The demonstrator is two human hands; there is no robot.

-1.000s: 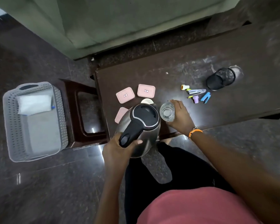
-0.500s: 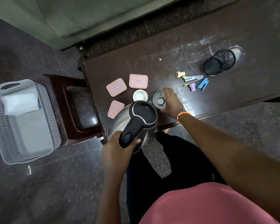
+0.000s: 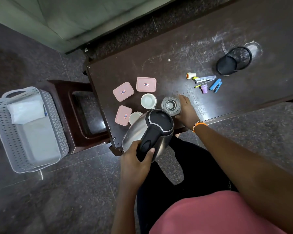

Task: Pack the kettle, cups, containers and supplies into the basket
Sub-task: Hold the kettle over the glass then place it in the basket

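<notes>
the left hand (image 3: 134, 163) grips the black handle of the steel kettle (image 3: 147, 132), held at the counter (image 3: 184, 53) edge. the right hand (image 3: 187, 111) curls round the glass (image 3: 170, 105). the basket (image 3: 2, 130) sits well apart on the floor. swinging the kettle leftward could clip the white cup (image 3: 148, 100) or a pink container (image 3: 123, 115); the glass could slip.

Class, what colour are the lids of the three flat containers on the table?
Pink lids, head view.
</notes>
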